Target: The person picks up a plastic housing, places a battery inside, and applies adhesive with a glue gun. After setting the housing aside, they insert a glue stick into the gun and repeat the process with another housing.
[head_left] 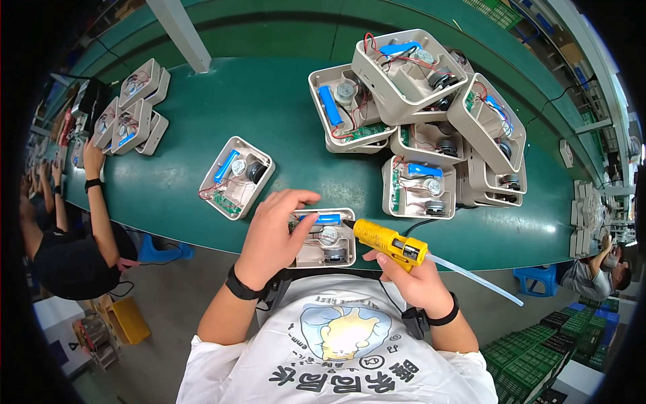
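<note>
A beige plastic housing (350,256) lies at the table's near edge, right in front of me. Inside it are a blue cylindrical battery (329,219), a round whitish part (329,235) and a dark speaker (334,254). My left hand (274,236) grips this housing at its left end, its thumb by the battery and its fingers curving over the far side. In my right hand (412,277) is a yellow hot glue gun (387,241). Its dark nozzle points left, at the housing's far right corner by the battery's end. A translucent glue stick (474,278) sticks out of its back.
Another open housing (237,178) lies to the left, and several more are piled at the right (420,188). A further stack (138,124) stands at the far left, beside a co-worker's hand (93,161). A black cable (420,226) runs over the green table (289,101).
</note>
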